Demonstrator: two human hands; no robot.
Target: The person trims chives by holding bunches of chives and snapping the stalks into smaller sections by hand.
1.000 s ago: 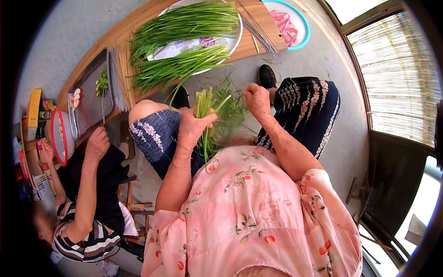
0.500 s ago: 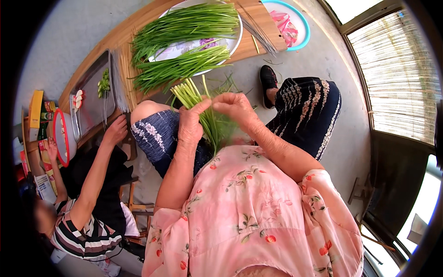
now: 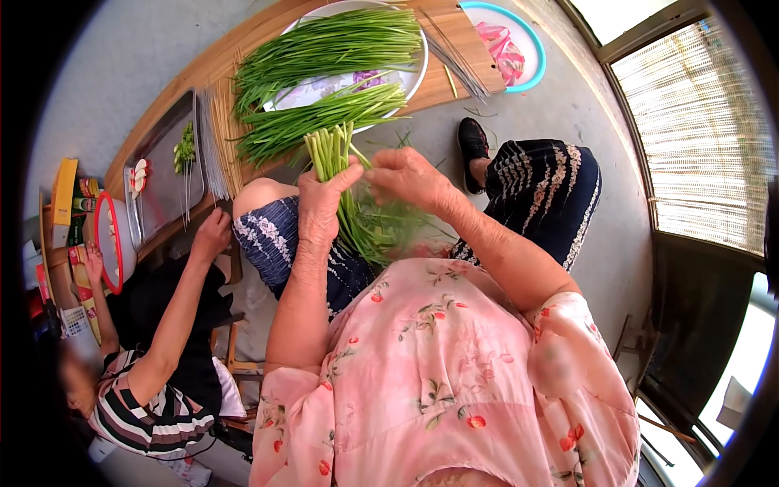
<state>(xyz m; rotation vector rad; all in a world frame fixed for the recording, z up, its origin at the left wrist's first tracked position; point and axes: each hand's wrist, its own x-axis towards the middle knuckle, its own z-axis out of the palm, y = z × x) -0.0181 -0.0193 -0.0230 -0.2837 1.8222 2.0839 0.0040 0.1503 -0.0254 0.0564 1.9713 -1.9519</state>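
Observation:
My left hand is closed round a bunch of garlic chives, pale cut ends up, above my lap. The green leaves of the bunch hang below the fist toward my blouse. Just right of it, my right hand is closed in a pinch by a single stalk that leans out of the bunch; its lower fingers are blurred. Beyond my hands, more chives lie in two heaps on a large white plate with a purple pattern.
The plate stands on a wooden table with thin metal skewers and wooden sticks. A metal tray holds skewered green pieces. A blue-rimmed basin stands at the far right. At left, a co-worker's hand reaches to the tray's skewers.
My left hand has shifted slightly left, with the bunch now more upright. My right hand has moved a little away from my left, and the co-worker's hand has lowered slightly.

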